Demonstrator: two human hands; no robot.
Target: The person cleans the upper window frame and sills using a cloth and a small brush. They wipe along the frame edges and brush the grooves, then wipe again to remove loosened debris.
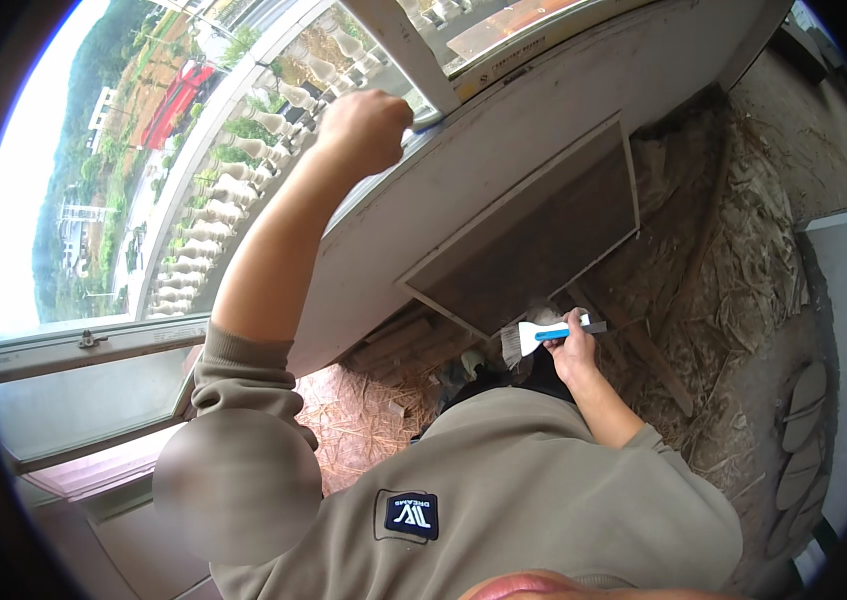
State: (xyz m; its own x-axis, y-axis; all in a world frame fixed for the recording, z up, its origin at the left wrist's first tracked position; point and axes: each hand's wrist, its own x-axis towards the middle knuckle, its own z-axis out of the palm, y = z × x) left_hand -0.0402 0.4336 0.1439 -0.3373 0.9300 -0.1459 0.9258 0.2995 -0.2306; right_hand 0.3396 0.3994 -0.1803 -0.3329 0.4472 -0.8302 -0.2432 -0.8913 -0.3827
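Observation:
My left hand (369, 130) is raised at the window, its fingers curled into a fist beside the white window frame (436, 85). Whether anything is inside that fist is hidden. Lower down, in front of my body, my right hand (574, 350) is closed around the blue and white handle of a brush (542, 333). Its pale bristles (513, 345) point left, and a flat grey end sticks out past my fingers on the right. Just beyond the brush, a dark panel with a thin light frame (534, 235), like a window screen, stands slanted against the wall under the window.
Crumpled, dusty sheeting (744, 240) and straw lie on the floor to the right. Slippers (802, 410) stand at the far right. An open window sash (84, 345) juts out at the left. Outside runs a white balustrade (199, 245). Straw litters the reddish floor (354, 410).

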